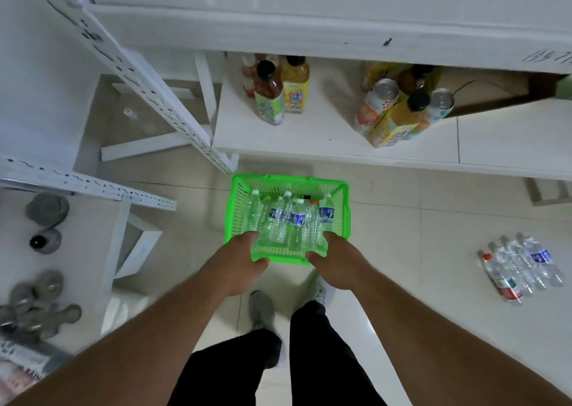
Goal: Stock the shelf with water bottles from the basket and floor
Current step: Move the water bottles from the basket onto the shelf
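Risk, tipping: both hands grip only the near rim, so the far end of the green basket [288,217] hangs unsupported; if it dips, the bottles could slide toward the upper side of the frame and the load could twist out of the fingers.
Risk, collision: the slotted white upright [148,93] ends just beside the basket's upper-left corner, and a careless swing could knock it.
Risk, shelf: the juice bottles [278,93] and the cans and bottles [405,108] already stand on the lower shelf [309,136]; a water bottle pushed in hastily could topple them.
Risk, footing: four loose bottles [523,266] lie on the floor at the right of the frame, a rolling hazard if stepped on.
Left hand [244,260]: fingers curled over the near-left rim of the basket, thumb along the near edge, holding it.
Right hand [334,260]: fingers curled over the near-right rim, thumb at the near edge, holding it.
Water bottles [291,220]: about half a dozen clear ones, upright or leaning, inside the basket at the centre of the frame, directly above and between the two hands in the picture; neither hand touches a bottle.
Basket height: whether it rests on the tiles or is lifted cannot be told.
Step in hand, judged: positioning the basket before the shelf; no water bottle is visible on the shelf yet.
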Motion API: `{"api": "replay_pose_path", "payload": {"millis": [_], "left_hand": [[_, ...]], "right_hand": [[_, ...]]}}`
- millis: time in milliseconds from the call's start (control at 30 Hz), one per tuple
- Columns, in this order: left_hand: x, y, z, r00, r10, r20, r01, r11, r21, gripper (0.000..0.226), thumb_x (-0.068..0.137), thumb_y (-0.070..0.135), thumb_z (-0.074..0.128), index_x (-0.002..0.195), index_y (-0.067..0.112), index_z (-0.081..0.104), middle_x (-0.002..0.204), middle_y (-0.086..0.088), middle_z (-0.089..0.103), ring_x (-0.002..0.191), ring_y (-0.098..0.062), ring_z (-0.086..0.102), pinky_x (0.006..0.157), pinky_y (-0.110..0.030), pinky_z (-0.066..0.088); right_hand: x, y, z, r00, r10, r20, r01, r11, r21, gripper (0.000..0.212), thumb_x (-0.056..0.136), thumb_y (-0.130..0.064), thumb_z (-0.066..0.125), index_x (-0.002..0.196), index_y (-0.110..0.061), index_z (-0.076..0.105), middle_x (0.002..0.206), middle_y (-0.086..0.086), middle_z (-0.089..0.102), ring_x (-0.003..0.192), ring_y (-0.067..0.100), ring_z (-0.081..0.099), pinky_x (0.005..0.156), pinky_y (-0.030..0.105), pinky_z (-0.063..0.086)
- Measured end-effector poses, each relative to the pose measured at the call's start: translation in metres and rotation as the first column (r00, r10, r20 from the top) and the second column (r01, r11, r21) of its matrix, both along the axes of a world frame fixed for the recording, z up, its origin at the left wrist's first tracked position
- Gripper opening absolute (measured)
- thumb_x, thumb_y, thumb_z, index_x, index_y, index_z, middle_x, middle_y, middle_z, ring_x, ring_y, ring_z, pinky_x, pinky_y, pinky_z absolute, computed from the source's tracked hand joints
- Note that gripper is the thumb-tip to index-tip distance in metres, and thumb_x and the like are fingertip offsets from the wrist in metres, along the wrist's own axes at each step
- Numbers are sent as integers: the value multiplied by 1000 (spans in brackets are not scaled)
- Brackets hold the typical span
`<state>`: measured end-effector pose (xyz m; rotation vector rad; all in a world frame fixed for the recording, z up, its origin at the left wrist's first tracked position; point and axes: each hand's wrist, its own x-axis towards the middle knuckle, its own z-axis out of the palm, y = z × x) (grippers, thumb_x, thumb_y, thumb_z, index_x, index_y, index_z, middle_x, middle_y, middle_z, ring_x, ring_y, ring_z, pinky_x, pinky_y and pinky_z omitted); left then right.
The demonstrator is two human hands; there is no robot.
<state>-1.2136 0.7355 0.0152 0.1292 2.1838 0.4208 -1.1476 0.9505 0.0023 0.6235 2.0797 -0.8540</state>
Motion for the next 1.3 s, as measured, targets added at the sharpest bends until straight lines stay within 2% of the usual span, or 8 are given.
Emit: {"api": "replay_pose_path", "payload": {"millis": [267,400,567,767,900,1067,1200,1300], "left_hand": [[-31,8,-168,995,81,61,-80,997,-20,67,87,41,67,144,16,42,142,-11,53,121,-26,57,94,-24,42],[-41,9,-267,992,115,55,-115,993,-14,68,88,46,65,143,13,42,143,-11,52,120,-27,59,100,-31,45],[-50,17,-382,987,161,29,-161,987,4,69,87,47,66,142,10,44,143,-13,53,122,-29,58,99,-30,43],[-58,36,-490,977,210,36,-210,978,0,82,83,55,67,146,11,38,147,-12,48,129,-30,52,99,-32,41],[-63,48,-534,969,248,12,-248,968,23,81,75,58,74,137,14,45,136,-10,55,118,-28,58,84,-26,41],[-72,45,-555,981,189,42,-188,982,-27,78,70,59,76,129,15,51,126,-6,59,100,-21,62,68,-21,37],[-80,30,-550,981,171,96,-169,985,-22,34,69,48,79,82,26,57,81,11,62,62,2,53,45,-18,33],[-80,16,-545,974,149,169,-137,987,-78,52,69,49,78,102,16,56,88,6,58,63,-1,51,47,-20,33]], "right_hand": [[-31,9,-174,968,-221,120,228,972,-53,81,91,-53,59,154,-11,28,154,10,42,134,27,48,105,31,40],[-47,5,-265,951,-287,117,291,957,-13,59,93,-45,59,137,-6,49,128,13,61,105,27,60,78,25,40],[-74,-5,-364,925,-376,53,376,927,7,41,92,-34,62,118,-2,60,101,15,68,93,31,66,75,35,53],[-96,-7,-455,956,-281,80,277,959,59,32,95,-24,53,123,-8,55,115,16,63,103,34,62,76,29,43],[-99,-14,-488,972,-233,39,227,967,117,48,98,-28,51,139,-9,37,117,16,62,102,34,61,73,31,41],[-105,-23,-497,943,-328,-56,332,927,176,43,93,-24,55,132,-10,43,115,11,59,90,28,57,70,29,41],[-107,-25,-488,972,-205,-112,227,942,247,48,91,-32,62,133,-13,47,132,12,47,109,33,58,80,35,48],[-108,-30,-485,981,-132,-141,165,952,259,48,91,-29,66,131,-15,45,124,13,55,108,34,58,82,37,49]]}}
